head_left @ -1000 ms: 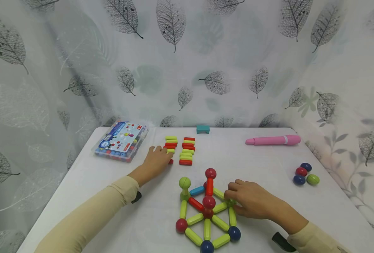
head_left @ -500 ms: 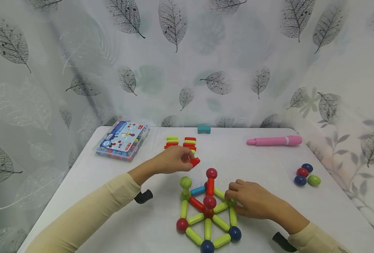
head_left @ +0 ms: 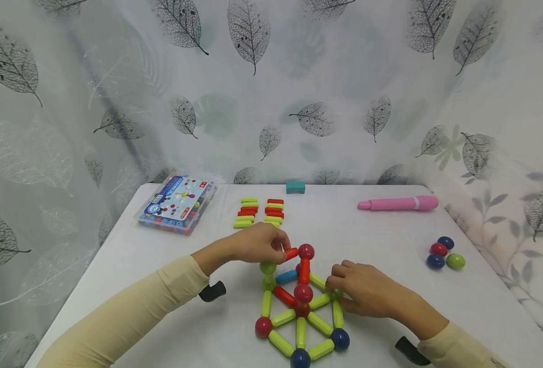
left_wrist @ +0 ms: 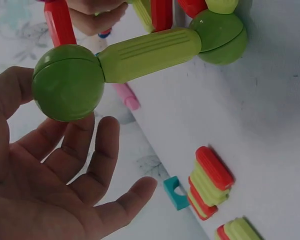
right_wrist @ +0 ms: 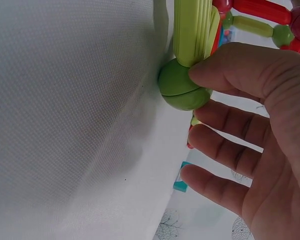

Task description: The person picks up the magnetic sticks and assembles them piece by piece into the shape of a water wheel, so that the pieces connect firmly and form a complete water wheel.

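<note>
A frame of rods (head_left: pixel 282 344) and balls stands on the table, like a magnetic construction set. My left hand (head_left: pixel 258 243) pinches a short red rod (head_left: pixel 291 254) at the top of the frame, its far end at the upper red ball (head_left: pixel 306 251). In the left wrist view, a raised green ball (left_wrist: pixel 67 82) on a yellow-green rod (left_wrist: pixel 150 54) hides the pinching fingertips, while the other fingers spread behind it. My right hand (head_left: pixel 365 291) grips a green ball (right_wrist: pixel 182 85) at the frame's right corner between thumb and fingers.
Two rows of red and yellow-green rods (head_left: pixel 274 214) lie beyond my left hand. A boxed set (head_left: pixel 176 204) sits at the back left, a teal block (head_left: pixel 296 187) at the back edge. A pink wand-like stick (head_left: pixel 397 203) and several loose balls (head_left: pixel 438 248) lie at right.
My left hand picked up a red rod from the rows and carried it right and toward me to the frame's top. My right hand stays on its green ball.
</note>
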A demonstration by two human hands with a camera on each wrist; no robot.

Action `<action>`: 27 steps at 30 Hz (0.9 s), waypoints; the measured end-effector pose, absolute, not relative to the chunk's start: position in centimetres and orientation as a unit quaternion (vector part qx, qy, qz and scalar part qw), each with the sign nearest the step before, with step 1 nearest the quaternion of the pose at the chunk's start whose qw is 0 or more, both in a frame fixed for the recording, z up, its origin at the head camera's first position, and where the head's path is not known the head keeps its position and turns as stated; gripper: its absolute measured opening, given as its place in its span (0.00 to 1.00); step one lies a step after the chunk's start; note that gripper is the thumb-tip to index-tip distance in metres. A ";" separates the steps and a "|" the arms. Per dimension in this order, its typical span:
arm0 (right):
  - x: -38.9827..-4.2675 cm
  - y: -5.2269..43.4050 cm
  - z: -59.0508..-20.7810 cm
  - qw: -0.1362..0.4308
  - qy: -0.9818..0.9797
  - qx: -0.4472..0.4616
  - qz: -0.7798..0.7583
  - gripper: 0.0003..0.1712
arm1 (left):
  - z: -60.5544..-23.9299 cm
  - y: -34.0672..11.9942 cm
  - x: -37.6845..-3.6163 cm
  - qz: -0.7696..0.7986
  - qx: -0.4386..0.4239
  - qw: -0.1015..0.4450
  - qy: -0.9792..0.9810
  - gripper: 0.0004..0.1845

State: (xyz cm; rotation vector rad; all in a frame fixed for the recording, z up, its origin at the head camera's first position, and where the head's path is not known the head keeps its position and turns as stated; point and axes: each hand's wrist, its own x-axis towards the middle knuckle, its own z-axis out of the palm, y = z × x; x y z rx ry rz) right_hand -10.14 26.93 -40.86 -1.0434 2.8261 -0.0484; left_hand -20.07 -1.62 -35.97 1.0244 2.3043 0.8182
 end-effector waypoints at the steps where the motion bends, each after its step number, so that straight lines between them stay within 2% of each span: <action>1: -10.1 26.9 -40.8 0.064 0.936 -0.347 -0.017 0.19 | -35.9 -1.6 -20.0 0.292 0.377 0.243 0.845 0.06; 15: -10.1 26.9 -40.8 0.068 0.937 -0.342 -0.018 0.19 | -35.7 -1.9 -19.7 0.278 0.377 0.214 0.857 0.09; 17: -10.1 27.0 -40.8 0.067 0.937 -0.342 -0.019 0.20 | -35.8 -2.3 -20.0 0.275 0.371 0.193 0.866 0.10; 23: -10.2 27.0 -41.0 0.064 0.939 -0.338 -0.019 0.19 | -37.6 -4.7 -23.4 0.209 0.303 0.067 0.928 0.13; 27: -10.1 27.0 -40.9 0.067 0.938 -0.339 -0.021 0.19 | -39.2 -6.6 -26.3 0.172 0.242 0.062 0.953 0.17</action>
